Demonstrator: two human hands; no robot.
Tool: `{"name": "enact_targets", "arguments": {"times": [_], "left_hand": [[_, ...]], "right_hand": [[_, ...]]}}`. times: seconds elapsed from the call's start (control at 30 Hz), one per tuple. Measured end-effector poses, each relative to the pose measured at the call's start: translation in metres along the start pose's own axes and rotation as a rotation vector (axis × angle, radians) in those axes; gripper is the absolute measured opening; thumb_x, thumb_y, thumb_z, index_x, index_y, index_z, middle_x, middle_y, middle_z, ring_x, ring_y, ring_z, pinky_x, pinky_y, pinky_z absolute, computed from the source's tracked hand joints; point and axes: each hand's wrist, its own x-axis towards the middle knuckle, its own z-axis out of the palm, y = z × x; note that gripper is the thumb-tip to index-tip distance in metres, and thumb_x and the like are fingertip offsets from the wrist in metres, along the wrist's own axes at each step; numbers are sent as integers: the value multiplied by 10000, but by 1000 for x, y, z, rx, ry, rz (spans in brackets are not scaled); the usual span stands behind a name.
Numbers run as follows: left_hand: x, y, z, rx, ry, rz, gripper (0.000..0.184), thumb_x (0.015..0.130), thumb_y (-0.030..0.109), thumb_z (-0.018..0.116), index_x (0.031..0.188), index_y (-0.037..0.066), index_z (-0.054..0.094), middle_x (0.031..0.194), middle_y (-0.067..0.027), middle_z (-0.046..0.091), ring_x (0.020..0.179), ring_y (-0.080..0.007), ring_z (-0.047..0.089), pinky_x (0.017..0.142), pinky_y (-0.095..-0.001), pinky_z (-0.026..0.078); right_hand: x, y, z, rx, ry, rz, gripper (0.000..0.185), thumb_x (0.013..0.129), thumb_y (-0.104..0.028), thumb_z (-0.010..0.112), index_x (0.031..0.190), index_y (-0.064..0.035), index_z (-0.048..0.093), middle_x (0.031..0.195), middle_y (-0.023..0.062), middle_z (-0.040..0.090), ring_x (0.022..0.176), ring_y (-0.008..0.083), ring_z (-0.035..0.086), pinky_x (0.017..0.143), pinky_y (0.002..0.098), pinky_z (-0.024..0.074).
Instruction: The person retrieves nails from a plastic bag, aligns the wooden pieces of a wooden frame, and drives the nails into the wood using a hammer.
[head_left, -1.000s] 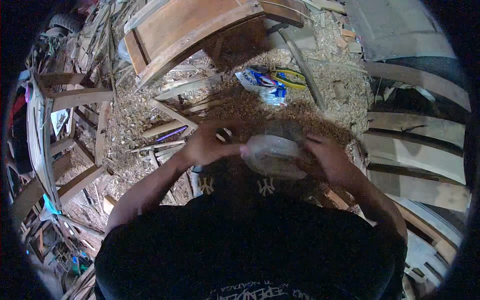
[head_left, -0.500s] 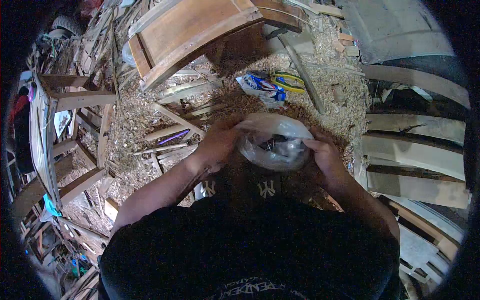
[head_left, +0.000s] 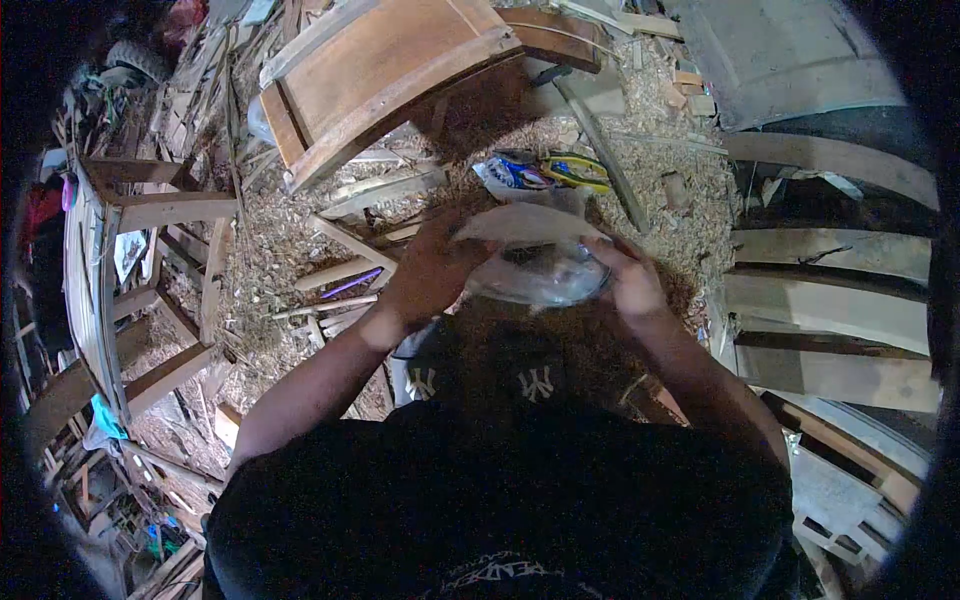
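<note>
A clear plastic bag (head_left: 545,285) hangs between my two hands in front of my body, its mouth spread open. My left hand (head_left: 430,265) is closed on the bag's left edge, in shadow. The right edge is pinched by my right hand (head_left: 632,277), thumb on top of the rim. Something dark shows inside the bag, but it is too blurred to name. Just beyond the bag, on the wood shavings, lie a blue and white packet (head_left: 512,175) and a yellow-handled tool (head_left: 578,172) that looks like pliers.
A wooden panelled piece (head_left: 390,85) stands ahead of me. A wooden frame (head_left: 100,290) is at the left, and curved boards (head_left: 830,255) are stacked at the right. Wood scraps, a purple stick (head_left: 352,283) and a slanting batten (head_left: 600,150) lie on the shavings-covered floor (head_left: 270,260).
Both hands and the bag have moved slightly up and away from my body. The bag's opening looks flatter and narrower, and its far edge now reaches closer to the packet.
</note>
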Motion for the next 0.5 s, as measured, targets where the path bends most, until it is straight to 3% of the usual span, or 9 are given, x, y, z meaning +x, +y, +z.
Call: {"name": "enact_targets", "arguments": {"times": [0.07, 0.13, 0.23, 0.27, 0.33, 0.4, 0.43, 0.47, 0.5], "left_hand": [[1, -26, 6, -14, 0, -59, 449, 971, 166, 673, 1333, -65, 540, 1260, -230, 642, 1163, -320, 647, 981, -408, 539], [5, -48, 13, -396, -152, 430, 467, 995, 182, 650, 1356, -82, 512, 1267, -209, 647, 1153, -294, 651, 946, -366, 547], [-3, -51, 32, -666, -89, 260, 505, 1015, 245, 631, 1389, -65, 491, 1267, -202, 649, 1129, -291, 658, 910, -365, 546], [-2, -42, 33, -665, -87, 262, 505, 1015, 245, 631, 1389, -65, 491, 1267, -202, 649, 1129, -291, 658, 910, -365, 546], [-2, 8, 25, -751, 106, -430, 440, 1038, 238, 588, 1364, -51, 524, 1267, -200, 650, 1117, -290, 659, 927, -372, 539], [-2, 11, 27, -619, 135, -310, 431, 1033, 236, 585, 1351, -52, 536, 1262, -217, 650, 1118, -319, 657, 940, -396, 531], [-2, 12, 28, -485, 164, -191, 423, 1029, 234, 582, 1337, -54, 548, 1257, -235, 650, 1119, -349, 655, 953, -419, 523], [-1, 0, 28, -487, 163, -192, 423, 1029, 234, 582, 1337, -54, 548, 1257, -235, 650, 1119, -349, 655, 953, -419, 523], [1, -22, 28, -139, 169, 81, 430, 1017, 240, 585, 1334, -49, 555, 1253, -254, 646, 1127, -384, 645, 969, -437, 507]], "right_hand": [[6, 18, -8, 9, -71, -67, 327, 999, -188, 607, 1239, 31, 644, 1124, 116, 709, 1000, 203, 683, 873, 339, 558], [10, 17, -15, 16, -140, -138, 322, 997, -182, 617, 1233, 35, 649, 1116, 110, 707, 990, 199, 682, 874, 323, 549], [12, -5, -10, -207, -330, 166, 358, 988, -176, 645, 1276, 36, 627, 1131, 96, 707, 997, 194, 674, 907, 306, 524], [4, -9, 9, -150, -225, 34, 348, 981, -150, 656, 1281, 23, 623, 1130, 88, 710, 996, 187, 671, 922, 307, 515], [-9, -25, 34, -92, -120, -97, 344, 973, -125, 667, 1286, 10, 619, 1128, 81, 712, 996, 181, 669, 937, 307, 505], [-21, -47, 49, -393, -58, -478, 345, 956, -64, 674, 1290, -8, 607, 1138, 98, 711, 1019, 193, 668, 941, 319, 505], [-29, -64, 56, -395, -56, -478, 345, 956, -64, 674, 1290, -8, 607, 1138, 98, 711, 1019, 193, 668, 941, 319, 505], [-37, -82, 64, -672, 28, -766, 327, 940, -30, 673, 1261, -6, 618, 1126, 110, 706, 1036, 218, 668, 950, 334, 504], [-41, -90, 67, -947, 116, -1054, 312, 923, 4, 672, 1233, -4, 628, 1115, 123, 700, 1053, 243, 668, 958, 349, 503]]}}
